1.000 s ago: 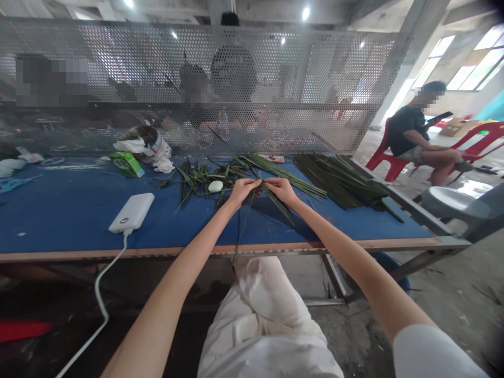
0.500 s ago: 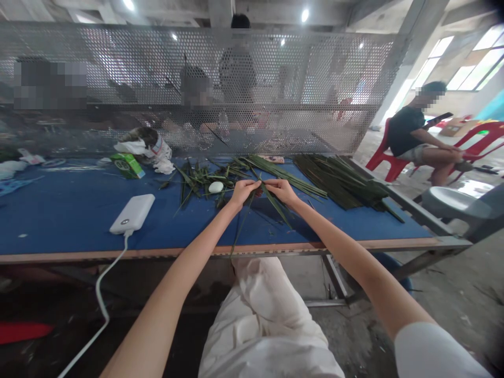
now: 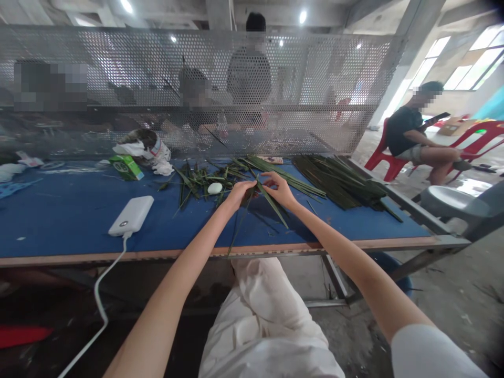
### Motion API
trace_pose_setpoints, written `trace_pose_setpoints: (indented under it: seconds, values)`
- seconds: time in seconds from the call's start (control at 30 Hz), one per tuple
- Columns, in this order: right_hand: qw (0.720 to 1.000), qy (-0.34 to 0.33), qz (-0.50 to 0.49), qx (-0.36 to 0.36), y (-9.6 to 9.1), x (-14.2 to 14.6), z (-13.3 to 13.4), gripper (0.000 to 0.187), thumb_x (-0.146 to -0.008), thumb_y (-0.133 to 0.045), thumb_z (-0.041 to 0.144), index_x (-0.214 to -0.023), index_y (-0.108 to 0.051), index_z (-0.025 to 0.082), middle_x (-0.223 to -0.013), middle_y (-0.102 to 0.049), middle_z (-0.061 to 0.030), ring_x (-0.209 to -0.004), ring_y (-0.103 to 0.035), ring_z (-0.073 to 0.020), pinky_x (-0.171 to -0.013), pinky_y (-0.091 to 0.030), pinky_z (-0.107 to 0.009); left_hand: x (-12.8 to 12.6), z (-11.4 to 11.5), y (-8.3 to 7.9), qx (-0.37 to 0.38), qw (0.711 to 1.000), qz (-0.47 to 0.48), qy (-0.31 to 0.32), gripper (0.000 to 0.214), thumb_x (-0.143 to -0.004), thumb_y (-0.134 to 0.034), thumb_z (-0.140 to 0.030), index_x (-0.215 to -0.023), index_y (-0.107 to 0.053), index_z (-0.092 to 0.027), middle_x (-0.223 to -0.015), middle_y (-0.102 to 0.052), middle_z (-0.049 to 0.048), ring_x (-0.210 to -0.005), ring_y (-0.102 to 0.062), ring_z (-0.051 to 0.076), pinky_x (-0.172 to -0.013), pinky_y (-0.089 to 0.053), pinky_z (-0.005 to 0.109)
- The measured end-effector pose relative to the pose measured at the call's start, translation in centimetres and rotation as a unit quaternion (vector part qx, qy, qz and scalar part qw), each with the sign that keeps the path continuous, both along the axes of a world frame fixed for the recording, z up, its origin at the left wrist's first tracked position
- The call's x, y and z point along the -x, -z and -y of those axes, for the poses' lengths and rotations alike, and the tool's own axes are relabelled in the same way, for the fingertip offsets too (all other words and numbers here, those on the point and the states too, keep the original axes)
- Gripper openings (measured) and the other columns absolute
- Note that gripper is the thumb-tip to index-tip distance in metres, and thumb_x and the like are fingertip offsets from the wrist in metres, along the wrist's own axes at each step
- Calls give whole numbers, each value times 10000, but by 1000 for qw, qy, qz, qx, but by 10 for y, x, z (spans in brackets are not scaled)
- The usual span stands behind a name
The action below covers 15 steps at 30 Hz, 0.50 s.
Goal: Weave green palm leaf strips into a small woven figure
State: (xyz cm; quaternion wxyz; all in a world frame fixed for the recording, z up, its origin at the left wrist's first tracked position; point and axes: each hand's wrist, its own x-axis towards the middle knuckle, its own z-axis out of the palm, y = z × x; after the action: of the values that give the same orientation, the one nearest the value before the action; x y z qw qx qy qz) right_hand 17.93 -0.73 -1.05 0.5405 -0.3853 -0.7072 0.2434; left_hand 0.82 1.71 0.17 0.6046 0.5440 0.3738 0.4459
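Long green leaf strips (image 3: 274, 206) cross in front of me above the table, their ends hanging toward the near edge. My left hand (image 3: 241, 193) is closed, pinching the strips where they cross. Just to the right, my right hand (image 3: 279, 190) has its thumb and index finger apart, fingertips at the crossing; its lower fingers are partly hidden. A white egg-shaped object (image 3: 214, 188) lies left of my left hand, beside a loose heap of cut leaf pieces (image 3: 192, 181).
Long leaves (image 3: 338, 181) are piled on the blue table (image 3: 71, 220) at right. At left are a white power bank (image 3: 132, 215) with a cable and a green box (image 3: 126, 167). A perforated metal screen (image 3: 149, 68) stands behind. A person (image 3: 411, 126) sits at right.
My right hand's fingers have spread and lifted from their pinch on the strips. My left hand keeps its pinch. Behind the screen, a standing person has shifted right.
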Motion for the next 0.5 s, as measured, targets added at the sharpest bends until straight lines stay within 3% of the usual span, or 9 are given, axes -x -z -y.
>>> trace_pose_setpoints:
  seconds: [0.13,0.5]
  values:
    - [999,-2,39,-23,-3,-3,0,228,-798,-610,312,-944,-713,171,-913,-661,-68,-821,-584,-166,-653,-455,-236,0,0,0,-4,1000,-6,0,161,-743,-674,-260,-693,-688,-108,-606,-658,46,-501,-578,142,-565,-477,278]
    - [1000,6,-27,10,-1,-3,-8,283,-735,-682,421,-802,-710,147,-798,-674,-61,-763,-594,-174,-685,-466,-278,-3,1,2,-53,998,-28,32,112,-709,-667,-232,-711,-675,-120,-668,-668,40,-518,-571,116,-553,-460,239]
